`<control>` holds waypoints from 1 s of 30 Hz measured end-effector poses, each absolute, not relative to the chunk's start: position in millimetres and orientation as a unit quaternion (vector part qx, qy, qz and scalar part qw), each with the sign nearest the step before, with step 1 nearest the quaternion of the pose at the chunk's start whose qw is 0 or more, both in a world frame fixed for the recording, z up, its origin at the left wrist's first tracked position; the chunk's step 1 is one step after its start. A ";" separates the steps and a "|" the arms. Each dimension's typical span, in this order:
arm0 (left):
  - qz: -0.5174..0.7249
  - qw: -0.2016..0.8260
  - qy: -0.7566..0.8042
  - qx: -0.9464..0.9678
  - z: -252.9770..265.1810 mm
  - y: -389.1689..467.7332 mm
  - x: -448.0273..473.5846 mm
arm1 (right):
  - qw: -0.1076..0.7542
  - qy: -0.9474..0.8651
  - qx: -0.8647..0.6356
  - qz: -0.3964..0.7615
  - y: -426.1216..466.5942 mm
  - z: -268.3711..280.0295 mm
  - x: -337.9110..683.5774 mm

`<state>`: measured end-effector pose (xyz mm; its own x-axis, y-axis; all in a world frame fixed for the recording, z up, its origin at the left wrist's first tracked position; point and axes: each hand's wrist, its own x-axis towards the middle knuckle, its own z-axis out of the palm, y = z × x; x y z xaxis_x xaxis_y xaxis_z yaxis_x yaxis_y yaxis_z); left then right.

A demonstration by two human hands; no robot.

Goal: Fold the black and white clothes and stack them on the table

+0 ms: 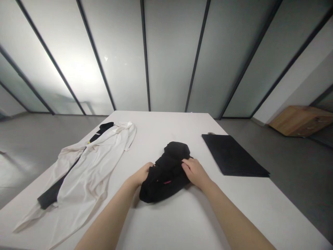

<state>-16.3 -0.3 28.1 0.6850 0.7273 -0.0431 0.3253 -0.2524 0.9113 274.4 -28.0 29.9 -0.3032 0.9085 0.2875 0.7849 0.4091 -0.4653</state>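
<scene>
A bunched piece of black cloth (166,173), perhaps a garment, is between my two hands over the middle of the white table (166,126). It shows a small pink-red mark near its lower middle. My left hand (144,172) grips its left edge, with the fingertips hidden behind the fabric. On the right side, my right hand (194,171) is closed on the cloth, thumb and fingers pinching a fold. Whether the cloth's underside rests on the table I cannot tell.
A white garment (96,163) lies spread along the table's left side, with dark items partly under it. To the right lies a flat black folded sheet or board (234,156). Beyond stand frosted glass panels (171,52) and a wooden cabinet (299,121).
</scene>
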 end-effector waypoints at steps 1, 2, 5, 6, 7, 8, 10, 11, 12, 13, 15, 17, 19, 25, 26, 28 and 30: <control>0.198 0.481 0.372 0.768 32.7 2.4 -23.7 | 0.255 -0.780 -0.557 0.129 -27.1 30.7 276.8; 0.193 0.448 0.405 0.773 36.7 4.5 -30.6 | 0.254 -0.764 -0.578 0.137 -26.6 31.4 279.3; 0.170 0.318 0.482 0.798 44.8 6.8 -43.8 | 0.255 -0.749 -0.591 0.156 -27.2 33.2 285.2; 0.161 0.275 0.493 0.809 46.2 6.2 -45.2 | 0.255 -0.749 -0.591 0.156 -27.8 33.6 286.0; 0.153 0.234 0.500 0.820 46.8 5.0 -45.3 | 0.254 -0.750 -0.591 0.155 -28.4 33.9 286.2; 0.144 0.197 0.506 0.827 46.8 3.6 -44.5 | 0.253 -0.750 -0.592 0.154 -28.9 34.1 285.9; 0.128 0.144 0.520 0.832 45.0 1.0 -41.8 | 0.254 -0.748 -0.594 0.155 -29.8 34.3 284.6; 0.120 0.130 0.530 0.829 43.2 0.2 -40.7 | 0.256 -0.746 -0.594 0.159 -30.1 34.5 283.9; 0.112 0.123 0.543 0.824 41.1 -0.1 -40.0 | 0.259 -0.745 -0.593 0.165 -30.5 34.6 283.4; 0.102 0.121 0.556 0.816 38.7 -0.1 -39.7 | 0.265 -0.740 -0.593 0.175 -31.0 34.8 283.1; 0.085 0.121 0.585 0.797 33.5 0.8 -39.8 | 0.286 -0.723 -0.595 0.205 -32.1 35.1 283.1; 0.084 0.117 0.605 0.783 28.3 1.3 -38.6 | 0.294 -0.711 -0.593 0.238 -33.3 34.7 283.3; 0.097 0.108 0.609 0.780 23.6 1.0 -34.6 | 0.275 -0.714 -0.594 0.248 -34.0 32.8 282.7; 0.164 0.099 0.567 0.801 15.8 2.9 -20.7 | 0.304 -0.725 -0.580 0.214 -28.4 18.7 281.3; 0.177 0.098 0.562 0.802 16.2 3.7 -20.4 | 0.343 -0.705 -0.582 0.218 -26.3 16.5 283.7; 0.200 0.091 0.559 0.800 19.0 4.5 -21.1 | 0.434 -0.643 -0.591 0.222 -21.4 13.1 291.9; 0.209 0.079 0.556 0.801 24.1 3.1 -21.9 | 0.513 -0.581 -0.597 0.208 -16.4 10.8 302.8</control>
